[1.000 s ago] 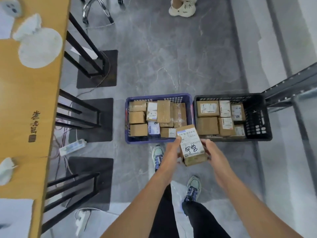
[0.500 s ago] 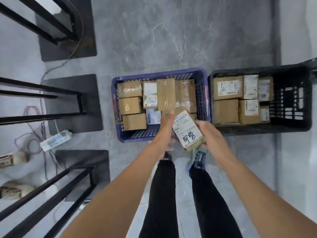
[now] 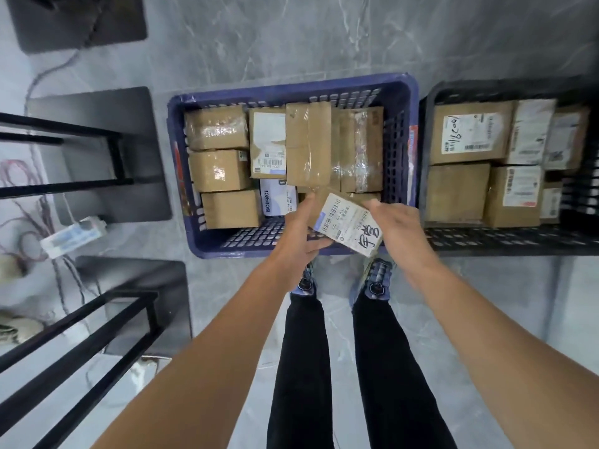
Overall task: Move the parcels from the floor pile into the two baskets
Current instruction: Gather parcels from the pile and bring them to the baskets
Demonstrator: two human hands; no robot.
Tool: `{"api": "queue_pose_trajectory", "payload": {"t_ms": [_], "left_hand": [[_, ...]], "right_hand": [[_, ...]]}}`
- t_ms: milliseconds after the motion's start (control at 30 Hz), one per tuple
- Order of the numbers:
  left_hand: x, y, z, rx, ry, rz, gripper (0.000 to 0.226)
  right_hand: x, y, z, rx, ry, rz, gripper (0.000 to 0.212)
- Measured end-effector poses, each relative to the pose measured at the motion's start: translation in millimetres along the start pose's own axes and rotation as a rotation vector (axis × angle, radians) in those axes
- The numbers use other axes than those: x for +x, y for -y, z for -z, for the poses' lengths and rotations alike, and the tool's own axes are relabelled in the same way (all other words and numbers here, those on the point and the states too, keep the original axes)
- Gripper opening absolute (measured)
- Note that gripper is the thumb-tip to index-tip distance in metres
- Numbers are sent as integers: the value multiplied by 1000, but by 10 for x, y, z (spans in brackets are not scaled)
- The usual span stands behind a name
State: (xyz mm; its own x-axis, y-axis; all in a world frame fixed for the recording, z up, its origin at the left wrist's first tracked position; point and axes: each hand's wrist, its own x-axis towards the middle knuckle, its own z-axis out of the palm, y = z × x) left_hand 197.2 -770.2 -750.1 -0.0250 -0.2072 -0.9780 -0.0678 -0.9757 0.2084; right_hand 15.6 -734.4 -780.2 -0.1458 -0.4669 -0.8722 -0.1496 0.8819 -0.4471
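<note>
Fingers [image 3: 307,211] of left hand [image 3: 299,236] and right hand [image 3: 400,226] clasp the labelled parcel [image 3: 348,223], now brought over the blue basket's [image 3: 397,140] near right corner; setting it down seems next.

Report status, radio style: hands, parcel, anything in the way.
Left hand and right hand hold the parcel. Parcel over near right corner of blue basket. Taped box close beyond.
</note>
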Motion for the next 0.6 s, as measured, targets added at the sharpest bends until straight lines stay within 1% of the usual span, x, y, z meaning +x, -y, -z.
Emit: {"api": "queue_pose_trajectory", "payload": {"t_ms": [67,167,233,333,400,467,600], "left_hand": [[93,-14,0,30,-10,5,63],[267,-41,22,194,-18,5,41],[397,-30,62,294,-17,7,47],[623,55,149,401,-21,52,73],[754,117,203,420,8,72,73],[858,149,236,427,36,93,68],[1031,153,266,442,33,114,68]], "right_hand": [[79,24,-28,75,-48,-34,38],[252,-33,-52,132,-58,-84,31],[373,-98,-74,166,-41,-127,33],[555,-223,-112,211,-53,-158,39],[677,-306,-146,186,-58,-163,40],[740,-351,-178,164,-29,-175,33],[842,-408,-260,168,14,-194,18]]}}
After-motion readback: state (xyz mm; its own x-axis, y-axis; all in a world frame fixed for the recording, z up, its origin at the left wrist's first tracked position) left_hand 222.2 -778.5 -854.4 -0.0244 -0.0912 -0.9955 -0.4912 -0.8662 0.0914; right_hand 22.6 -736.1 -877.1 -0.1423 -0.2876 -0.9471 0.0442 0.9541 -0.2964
